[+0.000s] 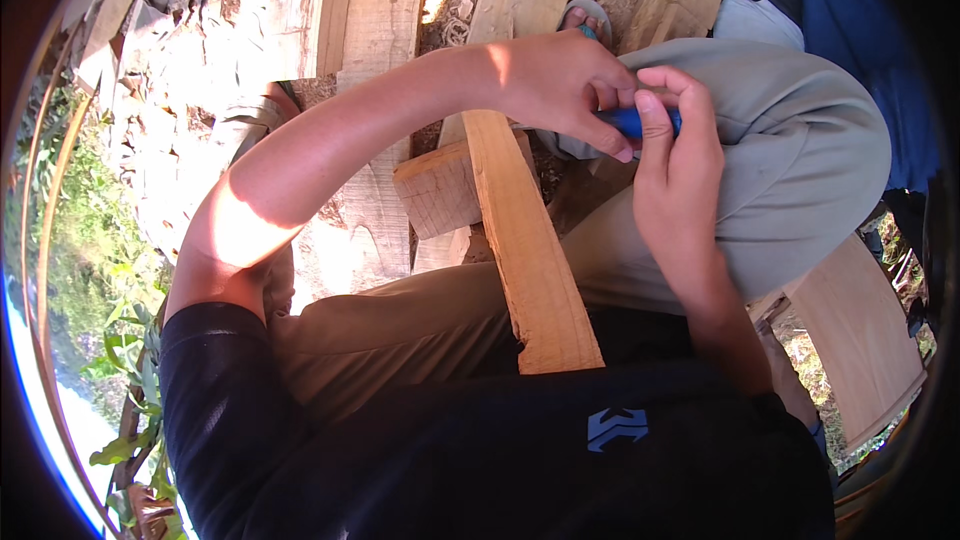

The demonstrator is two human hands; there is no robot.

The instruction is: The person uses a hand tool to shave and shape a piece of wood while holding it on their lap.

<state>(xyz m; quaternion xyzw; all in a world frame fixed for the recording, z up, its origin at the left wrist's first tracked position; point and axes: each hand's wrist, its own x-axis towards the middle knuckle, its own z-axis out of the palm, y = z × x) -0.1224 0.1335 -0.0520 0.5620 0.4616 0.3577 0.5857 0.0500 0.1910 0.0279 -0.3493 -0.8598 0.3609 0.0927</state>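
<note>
Over my bent right knee, my left hand (pixel 560 85) and my right hand (pixel 680 145) come together around a small blue object (pixel 630 122). Most of it is covered by my fingers, so its kind cannot be made out. My right thumb and fingers pinch its right end, while my left thumb and curled fingers close on its left side. A long narrow wooden board (pixel 530 250) slants from my waist to below my left wrist, its far part beside a squared wood block (pixel 440 190). Neither hand touches the board.
Several wood planks and blocks, among them a wide plank (pixel 385 25), lie on the ground ahead. A curved wooden piece (pixel 860 340) is at my right. Green plants (pixel 95 230) grow at the left. Blue cloth (pixel 860 50) hangs at the far right.
</note>
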